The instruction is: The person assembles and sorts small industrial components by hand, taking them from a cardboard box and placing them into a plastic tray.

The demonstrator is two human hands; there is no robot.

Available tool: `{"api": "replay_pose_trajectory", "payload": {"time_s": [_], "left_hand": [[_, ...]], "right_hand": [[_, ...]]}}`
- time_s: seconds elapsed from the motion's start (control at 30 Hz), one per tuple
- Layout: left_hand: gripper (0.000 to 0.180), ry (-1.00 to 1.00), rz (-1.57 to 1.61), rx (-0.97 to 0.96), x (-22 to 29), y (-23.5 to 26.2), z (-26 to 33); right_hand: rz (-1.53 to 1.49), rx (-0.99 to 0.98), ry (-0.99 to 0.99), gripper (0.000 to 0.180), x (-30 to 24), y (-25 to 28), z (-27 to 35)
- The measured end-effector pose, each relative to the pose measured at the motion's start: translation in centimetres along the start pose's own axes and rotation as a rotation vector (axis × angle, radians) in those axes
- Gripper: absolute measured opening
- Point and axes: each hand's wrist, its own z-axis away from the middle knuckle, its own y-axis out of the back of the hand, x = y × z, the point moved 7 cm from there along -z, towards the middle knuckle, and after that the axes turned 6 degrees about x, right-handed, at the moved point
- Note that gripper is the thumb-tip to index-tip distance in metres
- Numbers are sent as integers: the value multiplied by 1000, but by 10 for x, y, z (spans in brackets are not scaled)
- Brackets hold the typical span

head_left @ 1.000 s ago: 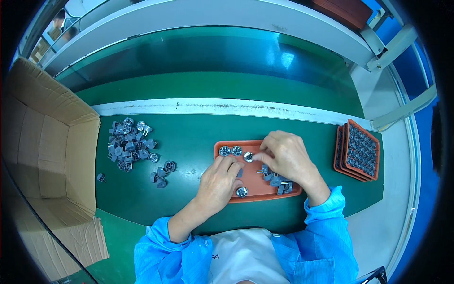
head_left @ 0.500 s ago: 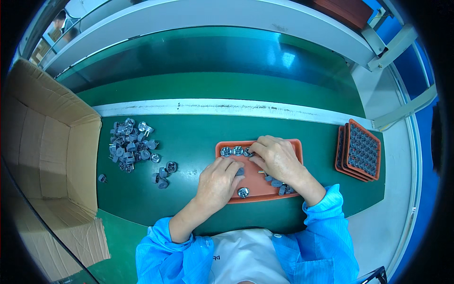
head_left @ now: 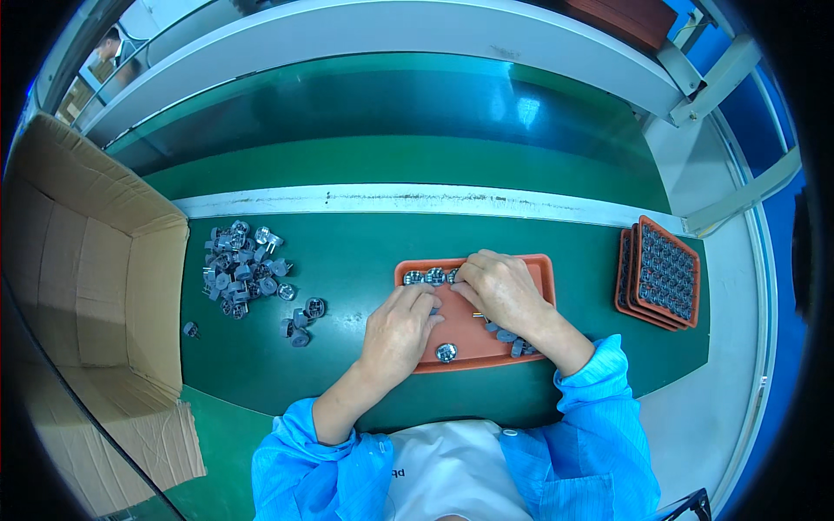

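An orange-brown shallow tray (head_left: pixel 476 346) lies before me. A short row of small round plug parts (head_left: pixel 435 276) with clear or metallic-looking faces stands along its far left edge. My right hand (head_left: pixel 502 293) has its fingers closed at the right end of this row, on a round part (head_left: pixel 453 275) mostly covered by the fingertips. Over the tray's left side, my left hand (head_left: pixel 398 330) pinches a grey plug part (head_left: pixel 435 311), of which only a sliver shows. One round part (head_left: pixel 446 352) lies by the near edge. Several loose grey parts (head_left: pixel 519 346) lie beneath my right wrist.
A heap of grey plug parts (head_left: pixel 241 267) covers the table's left, with a smaller cluster (head_left: pixel 300 328) nearer. An open cardboard box (head_left: pixel 95 286) stands at far left. At right are stacked trays (head_left: pixel 667 276) filled with parts. A pale rail (head_left: pixel 417 198) crosses the back.
My left hand has shifted slightly away from me, and its grey part is now more hidden. My right fingers have moved slightly left along the row.
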Motion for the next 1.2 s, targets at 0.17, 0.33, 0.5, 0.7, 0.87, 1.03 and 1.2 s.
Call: {"api": "replay_pose_trajectory", "payload": {"time_s": [0.17, 0.33, 0.5, 0.7, 0.87, 1.03, 1.2], "left_hand": [[19, 247, 322, -89, -10, 0, 0], [16, 545, 1170, -56, -34, -21, 13], [9, 759, 1561, -139, -25, -26, 12], [18, 772, 1702, -113, -23, -23, 11], [30, 717, 1772, -137, -16, -29, 17], [34, 711, 1829, -155, -6, -42, 24], [46, 24, 642, -42, 16, -19, 11]], "right_hand": [[-168, 21, -24, 17, -4, 23, -5], [-640, -183, -99, 33, -29, 36, -6], [-458, -103, -119, 39, -34, 30, 2], [-270, 134, 114, 25, -43, 49, 2], [-348, 182, 61, 20, -47, 57, 5], [-347, 232, 111, 18, -40, 55, 11], [68, 164, 29, 12, 13, 54, -2]]}}
